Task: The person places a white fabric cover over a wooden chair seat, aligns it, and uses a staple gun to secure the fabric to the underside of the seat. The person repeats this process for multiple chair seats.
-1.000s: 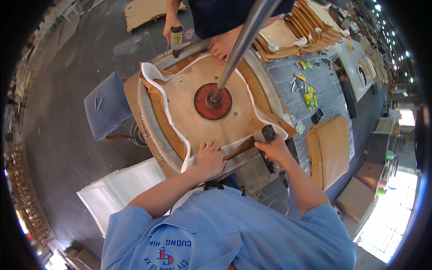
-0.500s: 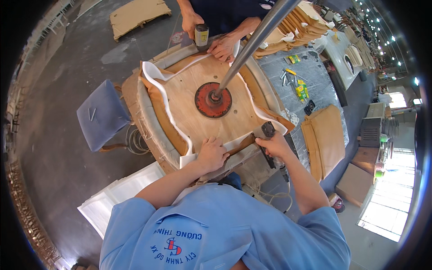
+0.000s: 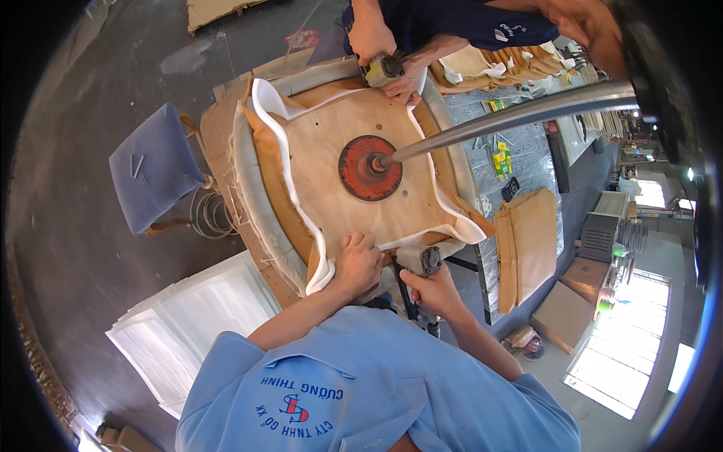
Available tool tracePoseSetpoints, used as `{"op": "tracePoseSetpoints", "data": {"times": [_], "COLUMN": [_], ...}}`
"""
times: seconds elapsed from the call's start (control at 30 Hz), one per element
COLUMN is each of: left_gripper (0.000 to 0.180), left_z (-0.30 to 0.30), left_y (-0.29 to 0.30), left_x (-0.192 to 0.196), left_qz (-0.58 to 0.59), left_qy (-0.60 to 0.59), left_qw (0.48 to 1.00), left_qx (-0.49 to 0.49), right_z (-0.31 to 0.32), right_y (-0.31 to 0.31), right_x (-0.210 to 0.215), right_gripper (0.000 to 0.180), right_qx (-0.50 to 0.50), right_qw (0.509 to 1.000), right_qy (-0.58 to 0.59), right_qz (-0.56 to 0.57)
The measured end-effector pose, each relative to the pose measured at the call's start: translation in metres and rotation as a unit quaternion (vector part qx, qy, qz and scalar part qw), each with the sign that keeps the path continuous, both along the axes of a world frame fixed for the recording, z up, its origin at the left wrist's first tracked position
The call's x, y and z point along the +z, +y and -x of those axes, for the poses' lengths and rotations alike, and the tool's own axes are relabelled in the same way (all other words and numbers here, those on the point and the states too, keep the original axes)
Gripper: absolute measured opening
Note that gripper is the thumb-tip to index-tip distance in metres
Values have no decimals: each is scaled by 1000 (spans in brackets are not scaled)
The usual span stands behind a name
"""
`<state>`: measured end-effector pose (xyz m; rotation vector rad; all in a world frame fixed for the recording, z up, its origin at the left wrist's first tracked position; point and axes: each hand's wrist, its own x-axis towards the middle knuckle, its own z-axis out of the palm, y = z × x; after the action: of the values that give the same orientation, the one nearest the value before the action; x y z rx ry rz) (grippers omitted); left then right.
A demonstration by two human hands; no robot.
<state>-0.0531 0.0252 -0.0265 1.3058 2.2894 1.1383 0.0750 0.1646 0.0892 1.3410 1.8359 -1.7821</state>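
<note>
A pale wooden seat board [image 3: 324, 207] lies under a red round press disc [image 3: 355, 167] on a metal rod [image 3: 512, 124]. White padding [image 3: 284, 162] and a brown cover [image 3: 265, 151] wrap up around its edges. My left hand [image 3: 358, 265] is closed over the near edge, fingers curled on the cover and padding there. My right hand [image 3: 438, 292] grips a pneumatic staple gun [image 3: 419, 261], its nose at the near edge just right of my left hand. Opposite, a co-worker's hands [image 3: 373, 36] hold another staple gun [image 3: 382, 70] at the far edge.
A blue padded chair [image 3: 154, 169] with staple strips stands at left, beside a coiled hose [image 3: 208, 215]. White sheets [image 3: 199, 320] are stacked nearby. On the right, folded brown covers [image 3: 527, 241] lie on a table [image 3: 482, 143] with yellow-green packets [image 3: 502, 160].
My staple gun has shifted left along the near edge, closer to my left hand. The co-worker's staple gun has turned and tilted toward the far edge. My view has tilted.
</note>
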Motion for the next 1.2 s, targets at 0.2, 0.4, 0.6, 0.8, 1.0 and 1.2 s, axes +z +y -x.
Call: {"op": "tracePoseSetpoints", "data": {"times": [0.2, 0.4, 0.6, 0.8, 1.0, 1.2], "left_gripper": [12, 10, 10, 20, 31, 35], "left_z": [-2, -6, -8, 11, 0, -7], "left_y": [0, 3, 8, 27, 83, 102], "left_x": [-1, 0, 6, 30, 20, 12], "left_qz": [-7, -4, 32, 87, -10, 14], "left_qy": [8, 22, 30, 36, 14, 33], "left_qw": [1000, 999, 999, 995, 997, 996], "left_qx": [15, 28, 18, -38, -80, -79], "right_z": [11, 24, 23, -16, -59, -47], "right_y": [-6, -10, -14, -12, 25, 71], "right_x": [0, 4, -3, -2, -6, -10], "right_gripper": [22, 18, 19, 29, 26, 27], "right_qx": [-15, 4, -12, -111, -164, -129], "right_qw": [999, 998, 997, 990, 980, 989], "right_qy": [-39, -61, -48, 78, 102, 72], "right_qz": [9, -26, -64, -36, -53, -28]}}
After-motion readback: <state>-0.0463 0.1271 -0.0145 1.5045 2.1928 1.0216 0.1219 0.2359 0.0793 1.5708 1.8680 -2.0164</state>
